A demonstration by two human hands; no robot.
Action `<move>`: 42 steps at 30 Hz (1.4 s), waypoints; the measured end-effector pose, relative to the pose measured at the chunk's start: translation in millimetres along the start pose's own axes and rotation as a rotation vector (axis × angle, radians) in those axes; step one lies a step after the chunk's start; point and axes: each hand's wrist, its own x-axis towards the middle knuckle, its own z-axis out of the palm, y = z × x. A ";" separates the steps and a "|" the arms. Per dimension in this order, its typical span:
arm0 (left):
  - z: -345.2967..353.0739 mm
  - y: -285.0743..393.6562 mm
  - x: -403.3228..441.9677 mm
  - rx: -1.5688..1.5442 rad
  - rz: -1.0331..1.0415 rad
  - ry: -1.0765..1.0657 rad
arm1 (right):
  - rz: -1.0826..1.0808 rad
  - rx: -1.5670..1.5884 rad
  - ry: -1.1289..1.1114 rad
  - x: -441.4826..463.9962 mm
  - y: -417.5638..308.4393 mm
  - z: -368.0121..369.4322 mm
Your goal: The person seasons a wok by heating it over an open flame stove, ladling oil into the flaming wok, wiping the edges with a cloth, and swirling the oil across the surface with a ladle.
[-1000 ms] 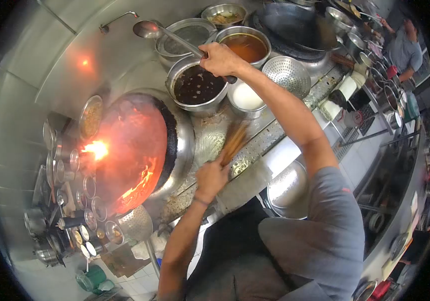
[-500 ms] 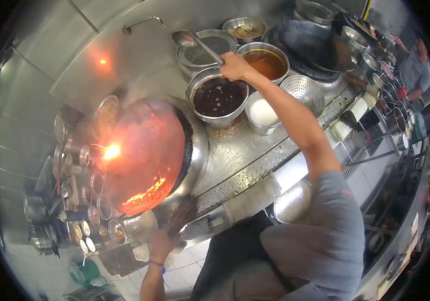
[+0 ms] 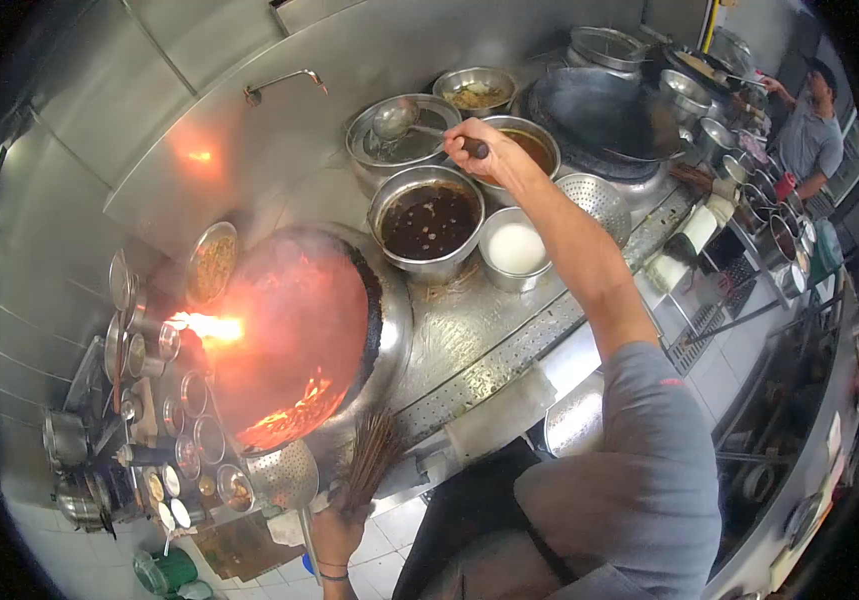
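Ladle high, brush low, wok ablaze

Both hands loaded here: at the upper middle of the frame my right hand (image 3: 479, 152) has its grip wrapped around the handle of the ladle (image 3: 394, 121), the bowl hanging above the mesh-topped pot (image 3: 361, 165). Down at the lower middle, my left hand (image 3: 337, 537) is closed around the base of the brush (image 3: 373, 455), bristles fanning upward beside the wok (image 3: 373, 300) — touching its surround or not, I can't tell.

And how far along? I'd call it mid-work: both tools are up, the burner is roaring, yet neither tool is in the wok. Flames (image 3: 299, 415) and red haze veil the inside, so what's left to do in there I can't judge.

Now the crowd around it! Centre frame, the dark-sauce pot (image 3: 429, 266) and the white bowl (image 3: 511, 282) stand on the steel surface (image 3: 469, 330), between my right forearm and the wok. An orange-liquid pot (image 3: 547, 150) sits partly behind that forearm. Lower left, a strainer (image 3: 287, 478) crowds my left hand, and small containers (image 3: 207, 435) line the wok's far-left side — tight quarters. Upper right, well apart, a co-worker (image 3: 811, 140) stands.
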 end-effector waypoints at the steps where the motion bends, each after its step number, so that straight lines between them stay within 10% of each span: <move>1: -2.1 4.2 -1.6 0.000 -0.026 -0.005 | 0.032 0.130 -0.051 -4.3 -6.4 -1.1; 19: 12.7 -17.8 23.0 -0.147 0.101 -0.096 | -0.310 0.181 -0.027 -268.1 -30.7 -8.7; 42: -2.9 -107.6 -18.7 -0.488 0.307 -0.202 | -0.375 -0.309 0.790 -433.8 295.2 -59.2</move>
